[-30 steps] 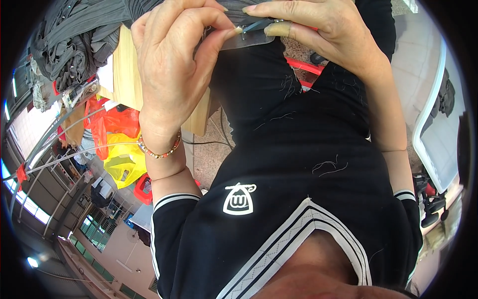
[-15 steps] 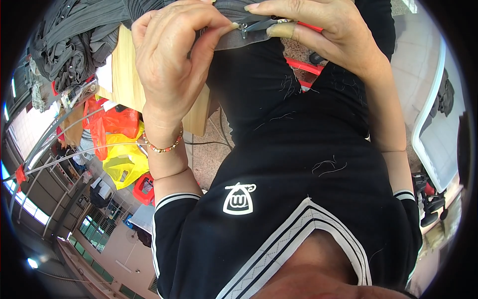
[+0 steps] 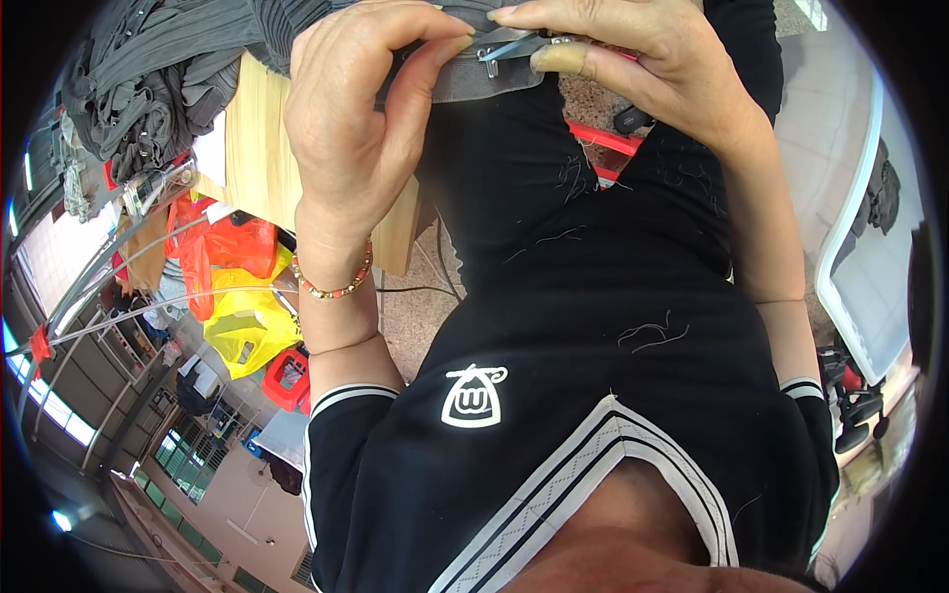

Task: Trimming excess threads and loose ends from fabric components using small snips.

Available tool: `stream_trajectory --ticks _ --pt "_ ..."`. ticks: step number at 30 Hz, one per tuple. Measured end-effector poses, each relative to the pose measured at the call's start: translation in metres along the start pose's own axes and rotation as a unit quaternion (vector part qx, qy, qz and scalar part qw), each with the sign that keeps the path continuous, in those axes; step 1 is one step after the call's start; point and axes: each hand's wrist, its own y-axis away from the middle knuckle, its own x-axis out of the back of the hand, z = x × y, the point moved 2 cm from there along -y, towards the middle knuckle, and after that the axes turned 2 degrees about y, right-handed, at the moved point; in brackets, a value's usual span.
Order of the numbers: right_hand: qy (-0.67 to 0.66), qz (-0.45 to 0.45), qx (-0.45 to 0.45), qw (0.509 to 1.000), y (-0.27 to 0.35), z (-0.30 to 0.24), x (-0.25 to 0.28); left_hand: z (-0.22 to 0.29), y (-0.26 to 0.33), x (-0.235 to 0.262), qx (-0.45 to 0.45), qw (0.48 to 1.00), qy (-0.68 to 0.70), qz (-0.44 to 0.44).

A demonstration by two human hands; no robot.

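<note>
My left hand [image 3: 361, 114] is closed in a pinch, thumb and forefinger meeting at the edge of a dark grey knit garment [image 3: 484, 89] over my lap. In my right hand [image 3: 643, 59] I grip a pair of thread snips [image 3: 516, 46], their narrow blades pointing left toward my left fingertips. Beside the blade tips, a small shiny metal fitting [image 3: 489, 66] sits on the grey fabric; its exact kind is too small to tell. A tan wrap covers part of my right thumb [image 3: 563, 60]. The snips' handle is mostly hidden by my fingers.
Dark grey knit garments [image 3: 148, 99] are heaped at the upper left, near a pale wooden board [image 3: 262, 148]. Red [image 3: 232, 242] and yellow plastic bags [image 3: 247, 321] hang below. A white-rimmed bin [image 3: 845, 267] with dark cloth stands at right. Loose threads lie on my black clothes.
My left hand has shifted slightly right and down, toward the snips. The fabric and metal fitting have turned a little, and the blades now catch more light. My right hand has hardly moved.
</note>
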Motion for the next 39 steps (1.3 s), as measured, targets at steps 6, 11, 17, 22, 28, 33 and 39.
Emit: stream_trajectory --ticks 6,11,17,22,28,33,39 --pt "-0.057 -0.008 -0.011 0.998 -0.002 0.002 -0.004 0.002 -0.001 0.0 0.005 1.0 -0.01 -0.001" --pt "-0.055 0.0 -0.001 0.998 -0.002 0.002 -0.002 0.003 -0.004 -0.002 0.0 1.0 -0.017 -0.007" --pt "-0.131 0.11 0.119 0.978 -0.003 0.008 -0.011 -0.007 0.009 -0.002 0.1 0.973 0.191 0.079" --pt "-0.021 0.025 -0.017 0.999 -0.005 -0.004 -0.001 -0.019 0.017 -0.001 0.166 0.913 0.333 0.169" --pt "-0.032 0.019 -0.043 0.998 -0.018 -0.014 -0.002 -0.02 0.018 -0.001 0.181 0.895 0.366 0.178" --pt "-0.026 0.003 -0.038 0.999 -0.027 -0.017 -0.001 -0.021 0.018 -0.003 0.194 0.888 0.378 0.176" --pt "-0.06 0.001 -0.028 0.998 -0.036 -0.019 -0.004 -0.021 0.02 -0.001 0.202 0.888 0.374 0.173"
